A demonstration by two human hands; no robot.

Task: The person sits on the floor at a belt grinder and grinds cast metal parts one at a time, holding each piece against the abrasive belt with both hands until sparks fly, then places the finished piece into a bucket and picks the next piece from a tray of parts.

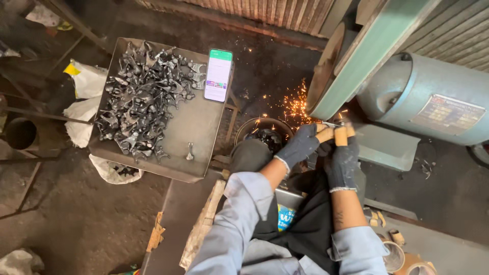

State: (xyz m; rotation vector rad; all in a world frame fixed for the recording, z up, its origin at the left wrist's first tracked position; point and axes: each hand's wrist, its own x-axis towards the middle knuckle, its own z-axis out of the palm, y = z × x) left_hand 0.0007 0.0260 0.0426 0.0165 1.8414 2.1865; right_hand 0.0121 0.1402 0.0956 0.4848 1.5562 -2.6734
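At the green belt grinder (pixel 356 56), my left hand (pixel 299 146) and right hand (pixel 342 162), both in dark knit gloves with tan-wrapped fingertips, pinch a small metal part (pixel 332 124) between them and press it to the belt. Each grip is closed on that part, fingers close to the moving surface. Sparks (pixel 294 106) spray left over the dark bowl (pixel 264 133) of pieces below my wrists. I judge the risk to be a slip: the part is small, and if the belt snatches it, my fingertips could meet the abrasive or the piece could fly off. Sparks also land near the smartphone (pixel 218 75) lying on the metal tray (pixel 196 127), beside the heap of dark forged pieces (pixel 140 97). The grey motor (pixel 428 97) sits to my right.
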